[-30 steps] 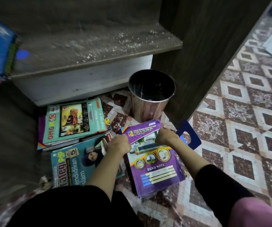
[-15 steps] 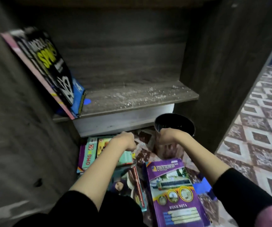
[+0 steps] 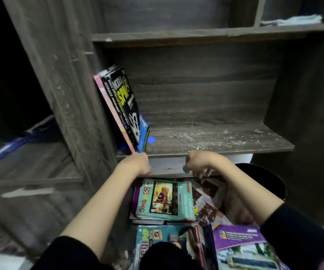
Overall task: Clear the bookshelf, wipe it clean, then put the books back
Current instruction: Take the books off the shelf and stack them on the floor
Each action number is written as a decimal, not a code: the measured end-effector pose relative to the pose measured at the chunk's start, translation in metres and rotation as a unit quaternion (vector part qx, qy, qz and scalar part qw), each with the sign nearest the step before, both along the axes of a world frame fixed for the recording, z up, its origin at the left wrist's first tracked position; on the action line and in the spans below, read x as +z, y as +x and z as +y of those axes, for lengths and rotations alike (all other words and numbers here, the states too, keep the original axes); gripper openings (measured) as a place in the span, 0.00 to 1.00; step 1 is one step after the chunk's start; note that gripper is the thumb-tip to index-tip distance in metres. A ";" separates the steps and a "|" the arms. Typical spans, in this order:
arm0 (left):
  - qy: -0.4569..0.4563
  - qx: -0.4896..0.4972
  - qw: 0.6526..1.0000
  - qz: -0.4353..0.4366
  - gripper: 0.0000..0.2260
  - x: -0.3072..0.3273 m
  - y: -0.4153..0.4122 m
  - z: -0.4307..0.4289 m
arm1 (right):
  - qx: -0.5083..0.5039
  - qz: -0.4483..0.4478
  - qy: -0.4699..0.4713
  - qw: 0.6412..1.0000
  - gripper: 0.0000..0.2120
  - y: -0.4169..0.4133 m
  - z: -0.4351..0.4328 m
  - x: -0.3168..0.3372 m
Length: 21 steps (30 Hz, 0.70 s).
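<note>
A dark wooden bookshelf stands in front of me, its lower board (image 3: pixel 225 140) dusty with white specks. A few books (image 3: pixel 123 106) lean against its left wall: a black one in front, pink and blue ones beside it. My left hand (image 3: pixel 136 164) is just below these books at the board's front edge, fingers curled, holding nothing I can see. My right hand (image 3: pixel 198 163) hangs in front of the board's edge with loosely curled fingers, empty. On the floor lie stacks of books: a teal one (image 3: pixel 165 199), a blue one (image 3: pixel 157 240) and a purple notebook (image 3: pixel 241 244).
A dark round bin (image 3: pixel 264 182) stands on the patterned floor at the right, partly behind my right arm. A light blue cloth (image 3: pixel 291 19) lies on the upper shelf at the top right. Another shelf section (image 3: pixel 30 164) lies to the left.
Both hands left the purple notebook on the floor and rose to the lower board's front edge. My view tilted up, showing the leaning books and the upper shelf.
</note>
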<state>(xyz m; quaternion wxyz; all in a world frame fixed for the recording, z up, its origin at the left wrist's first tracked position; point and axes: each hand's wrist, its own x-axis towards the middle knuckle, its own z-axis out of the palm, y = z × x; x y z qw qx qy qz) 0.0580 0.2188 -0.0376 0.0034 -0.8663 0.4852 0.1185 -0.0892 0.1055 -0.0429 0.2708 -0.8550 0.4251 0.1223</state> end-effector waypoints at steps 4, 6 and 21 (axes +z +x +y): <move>-0.064 0.077 0.995 0.007 0.16 0.010 0.033 0.004 | 0.027 -0.024 -0.009 0.999 0.11 0.038 -0.007 0.007; -0.105 0.114 0.988 0.024 0.18 0.012 0.045 0.003 | 0.044 -0.035 -0.007 0.998 0.10 0.057 -0.012 0.010; -0.631 0.224 0.728 0.146 0.35 -0.014 0.089 -0.081 | 0.013 -0.256 -0.023 0.966 0.27 0.189 -0.090 -0.016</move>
